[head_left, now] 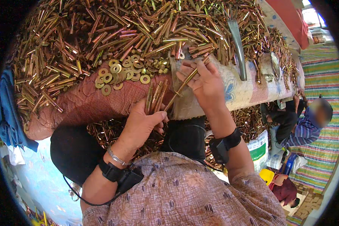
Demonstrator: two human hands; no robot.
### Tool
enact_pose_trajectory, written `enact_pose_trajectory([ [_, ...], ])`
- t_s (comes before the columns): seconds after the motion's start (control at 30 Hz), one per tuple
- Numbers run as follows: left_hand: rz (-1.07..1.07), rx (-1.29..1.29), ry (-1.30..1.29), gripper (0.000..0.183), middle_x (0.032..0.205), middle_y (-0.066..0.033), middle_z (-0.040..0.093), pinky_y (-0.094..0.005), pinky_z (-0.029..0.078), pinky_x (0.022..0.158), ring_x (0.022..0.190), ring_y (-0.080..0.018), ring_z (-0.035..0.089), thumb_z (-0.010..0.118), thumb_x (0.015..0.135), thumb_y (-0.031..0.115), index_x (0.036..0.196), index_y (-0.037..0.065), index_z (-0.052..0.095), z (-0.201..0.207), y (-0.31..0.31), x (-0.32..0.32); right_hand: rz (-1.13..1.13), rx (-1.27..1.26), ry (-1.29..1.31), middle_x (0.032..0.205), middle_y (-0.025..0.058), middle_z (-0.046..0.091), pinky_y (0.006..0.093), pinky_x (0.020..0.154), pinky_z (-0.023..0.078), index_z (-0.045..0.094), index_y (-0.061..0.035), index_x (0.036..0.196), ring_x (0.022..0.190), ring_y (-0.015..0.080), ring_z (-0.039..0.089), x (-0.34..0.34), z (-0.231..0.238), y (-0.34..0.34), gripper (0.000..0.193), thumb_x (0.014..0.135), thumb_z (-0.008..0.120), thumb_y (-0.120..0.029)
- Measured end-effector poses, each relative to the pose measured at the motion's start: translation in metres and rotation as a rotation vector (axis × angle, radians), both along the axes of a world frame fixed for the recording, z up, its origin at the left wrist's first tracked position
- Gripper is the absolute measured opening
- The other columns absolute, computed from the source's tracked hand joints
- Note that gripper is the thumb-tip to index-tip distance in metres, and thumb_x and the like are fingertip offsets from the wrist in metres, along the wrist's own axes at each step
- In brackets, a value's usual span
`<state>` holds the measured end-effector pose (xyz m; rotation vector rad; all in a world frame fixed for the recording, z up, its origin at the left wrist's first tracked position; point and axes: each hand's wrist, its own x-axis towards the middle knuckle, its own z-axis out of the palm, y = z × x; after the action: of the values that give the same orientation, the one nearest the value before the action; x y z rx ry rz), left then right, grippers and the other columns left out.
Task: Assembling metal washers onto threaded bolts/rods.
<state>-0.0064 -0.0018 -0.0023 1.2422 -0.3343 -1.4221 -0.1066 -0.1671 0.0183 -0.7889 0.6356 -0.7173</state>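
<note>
My left hand [145, 122] is closed round several brass-coloured anchor bolts [156, 96], which stand up out of the fist. A long, thin bolt [186, 81] slants between my two hands. Its upper part is pinched in the fingers of my right hand [207, 84], and its lower end reaches the left thumb. Part-way along it sits what looks like a flat washer [179, 94]. Just beyond the left hand, a pile of yellow washers [116, 71] lies on the red cloth edge [83, 96], with small nuts [160, 66] beside it.
A large heap of metal sleeves and bolts [139, 26] covers the work surface. A grey metal bar [237, 49] lies on the heap's right side. More pieces [241, 122] are below the padded edge. Another person [305, 126] sits at the right; a further person [284, 188] is lower right.
</note>
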Motion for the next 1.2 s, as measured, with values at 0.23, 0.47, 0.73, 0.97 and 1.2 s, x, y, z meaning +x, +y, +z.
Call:
enact_pose_trajectory([
  [0.23, 0.036, 0.009, 0.13, 0.023, 0.076, -0.0059, 0.059, -0.0257, 0.048, 0.052, 0.061, -0.0118, 0.055, 0.061, 0.08, 0.011, 0.1, 0.005, 0.051, 0.002, 0.0, 0.002, 0.203, 0.05, 0.195, 0.092, 0.0119, 0.06, 0.0359, 0.077, 0.05, 0.053, -0.0034, 0.101, 0.084, 0.0202, 0.06, -0.002, -0.001, 0.017, 0.017, 0.088, 0.052, -0.015],
  [0.47, 0.124, -0.001, 0.318, 0.026, 0.086, -0.0043, 0.06, -0.0261, 0.051, 0.059, 0.069, -0.0117, 0.057, 0.064, 0.08, 0.015, 0.102, 0.007, 0.053, 0.009, -0.001, -0.004, 0.44, -0.415, 0.44, 0.079, 0.0022, 0.058, 0.0213, 0.058, 0.041, 0.059, -0.002, 0.092, 0.066, 0.0072, 0.05, -0.002, 0.014, 0.04, 0.017, 0.085, 0.056, -0.017],
  [0.73, 0.083, 0.005, 0.267, 0.022, 0.082, -0.0053, 0.062, -0.0251, 0.05, 0.056, 0.062, -0.0092, 0.055, 0.063, 0.08, 0.013, 0.098, 0.006, 0.053, 0.011, -0.001, -0.001, -0.036, -1.307, 0.784, 0.075, 0.0107, 0.056, 0.0305, 0.063, 0.044, 0.054, -0.0002, 0.093, 0.068, 0.0208, 0.056, 0.008, -0.015, -0.023, 0.014, 0.083, 0.053, -0.01],
  [0.97, 0.086, 0.005, 0.27, 0.023, 0.08, -0.0061, 0.061, -0.0272, 0.052, 0.056, 0.063, -0.0105, 0.056, 0.062, 0.079, 0.011, 0.099, 0.005, 0.052, 0.006, -0.001, 0.0, 0.065, -1.5, 0.969, 0.093, 0.0194, 0.056, 0.0415, 0.073, 0.044, 0.056, -0.0008, 0.097, 0.085, 0.0385, 0.054, 0.019, -0.015, -0.024, 0.019, 0.079, 0.054, -0.006],
  [1.2, 0.126, -0.019, 0.352, 0.022, 0.087, -0.0079, 0.06, -0.029, 0.053, 0.059, 0.071, -0.0176, 0.06, 0.061, 0.079, 0.008, 0.099, 0.003, 0.052, 0.009, 0.0, -0.003, -0.089, -1.463, 0.767, 0.095, 0.0183, 0.057, 0.0414, 0.072, 0.044, 0.056, -0.0013, 0.096, 0.085, 0.0365, 0.055, 0.016, -0.019, -0.046, 0.017, 0.079, 0.052, -0.001],
])
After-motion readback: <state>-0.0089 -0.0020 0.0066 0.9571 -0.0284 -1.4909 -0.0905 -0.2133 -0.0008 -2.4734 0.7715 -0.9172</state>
